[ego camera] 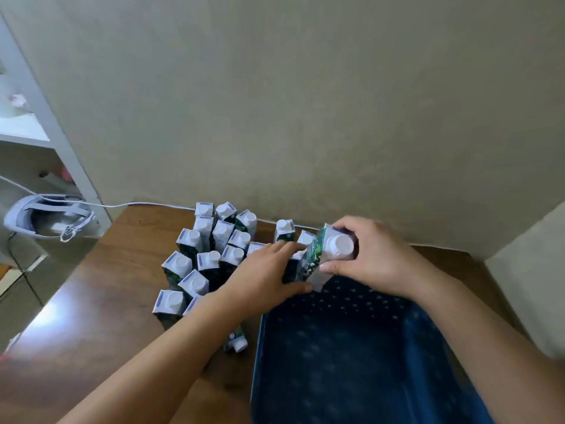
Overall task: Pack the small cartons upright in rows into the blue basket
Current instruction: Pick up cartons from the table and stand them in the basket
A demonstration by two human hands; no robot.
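- Head view: the right hand (371, 255) is gripping one carton (324, 258) near its capped top, fingers (342, 223) curling over the far side and the thumb pressing the near side, at the basket's (428, 332) far left corner.
- That carton is tilting: its white cap is pointing up and toward the camera, its long axis is leaning with the base down toward the basket floor. I judge it is being angled in so the base lands first in that corner, where a first row would start.
- The left hand (269, 270) is lying against a second carton (290, 267) just left of the first, fingers straight and close together along its side, thumb underneath; whether it is gripping firmly I cannot tell. This carton's long axis is hidden mostly by the hand.
- The basket is sitting at the table's (107, 301) near right part, its perforated floor showing no carton standing in it yet, so packing is barely starting.
- The waiting cartons (211, 255) are standing upright, caps up, clustered toward the table's far edge left of the basket, near to the left hand; one (235, 339) is lying on its side beside the basket's left wall.
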